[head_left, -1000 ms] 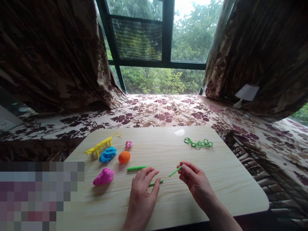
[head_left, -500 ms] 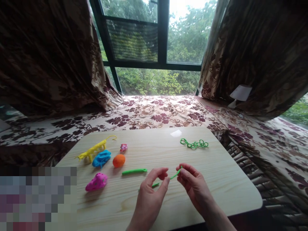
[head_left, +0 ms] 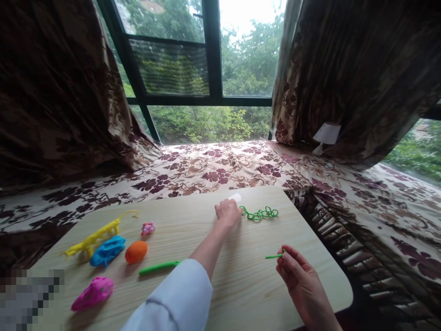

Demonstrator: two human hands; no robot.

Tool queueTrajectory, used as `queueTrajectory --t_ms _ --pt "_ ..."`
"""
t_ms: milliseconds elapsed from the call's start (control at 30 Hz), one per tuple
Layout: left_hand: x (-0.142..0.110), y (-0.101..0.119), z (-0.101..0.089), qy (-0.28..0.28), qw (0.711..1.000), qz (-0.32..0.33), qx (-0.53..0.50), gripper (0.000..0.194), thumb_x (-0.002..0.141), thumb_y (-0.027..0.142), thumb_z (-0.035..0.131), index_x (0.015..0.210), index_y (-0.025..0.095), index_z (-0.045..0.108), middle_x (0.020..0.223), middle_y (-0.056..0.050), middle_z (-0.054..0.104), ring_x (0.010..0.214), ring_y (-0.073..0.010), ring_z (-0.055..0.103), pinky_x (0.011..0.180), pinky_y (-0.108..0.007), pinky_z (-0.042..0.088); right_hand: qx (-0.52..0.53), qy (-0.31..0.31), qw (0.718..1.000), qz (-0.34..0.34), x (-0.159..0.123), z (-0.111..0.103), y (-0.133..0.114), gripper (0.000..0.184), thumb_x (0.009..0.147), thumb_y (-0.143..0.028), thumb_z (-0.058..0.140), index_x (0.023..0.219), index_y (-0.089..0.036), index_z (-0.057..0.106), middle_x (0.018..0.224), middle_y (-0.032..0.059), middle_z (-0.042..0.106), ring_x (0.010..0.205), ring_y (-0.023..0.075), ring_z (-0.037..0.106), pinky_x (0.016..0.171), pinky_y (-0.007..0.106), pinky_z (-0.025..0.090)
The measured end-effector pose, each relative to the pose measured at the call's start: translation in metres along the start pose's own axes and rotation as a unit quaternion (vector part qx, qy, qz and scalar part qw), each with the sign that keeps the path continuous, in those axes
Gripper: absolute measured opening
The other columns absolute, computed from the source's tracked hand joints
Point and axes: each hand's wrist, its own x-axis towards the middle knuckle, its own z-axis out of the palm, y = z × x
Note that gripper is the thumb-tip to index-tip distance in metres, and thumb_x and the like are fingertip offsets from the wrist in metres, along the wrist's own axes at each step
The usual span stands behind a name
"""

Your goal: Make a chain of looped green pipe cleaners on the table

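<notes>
My right hand (head_left: pixel 299 278) pinches a thin green clay strip (head_left: pixel 274 256) between thumb and fingertips, above the table's right side. The strip's free end points left. My left hand (head_left: pixel 228 214) is stretched far across the table, at the left end of a green chain of linked clay rings (head_left: pixel 260 214). Its fingertips are hidden beneath the back of the hand, so whether they grip the end ring does not show. A thicker green clay tool-shaped stick (head_left: pixel 159 267) lies partly behind my left sleeve.
On the left of the pale wooden table (head_left: pixel 248 285) lie a yellow clay animal (head_left: pixel 98 236), a blue clay piece (head_left: pixel 108 251), an orange ball (head_left: pixel 136 252), a pink-and-white bead cluster (head_left: pixel 148 228) and a magenta lump (head_left: pixel 93 293). A white lamp (head_left: pixel 327 133) stands behind.
My left hand has left the green strip and reached forward to the chain. My right hand still holds the strip, now slightly farther right. The view has shifted to the right.
</notes>
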Motion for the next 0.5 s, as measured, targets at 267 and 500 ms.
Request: queueTrajectory --t_ms 267,500 --pt "-0.014 0.006 -0.004 -0.027 0.995 -0.001 -0.092 0.029 0.084 0.032 0.05 0.109 0.018 0.052 0.111 -0.007 0.055 0.093 -0.0177 0.056 0.079 -0.038 0.047 -0.038 -0.003 0.998 -0.047 0.002 -0.007 -0.009 0.03 0.063 -0.018 0.076 0.09 -0.02 0.065 0.087 -0.0001 0.066 0.077 0.0117 0.062 0.077 0.023 0.05" --pt "-0.095 -0.024 -0.029 -0.018 0.949 0.006 -0.313 0.025 0.073 0.037 0.058 0.087 0.017 0.062 0.082 -0.004 0.068 0.078 -0.0156 0.062 0.071 -0.025 0.047 -0.174 -0.023 0.978 -0.116 -0.011 0.017 -0.005 0.024 0.068 -0.025 0.072 0.09 -0.02 0.064 0.085 0.0013 0.065 0.075 0.0149 0.061 0.073 0.027 0.049"
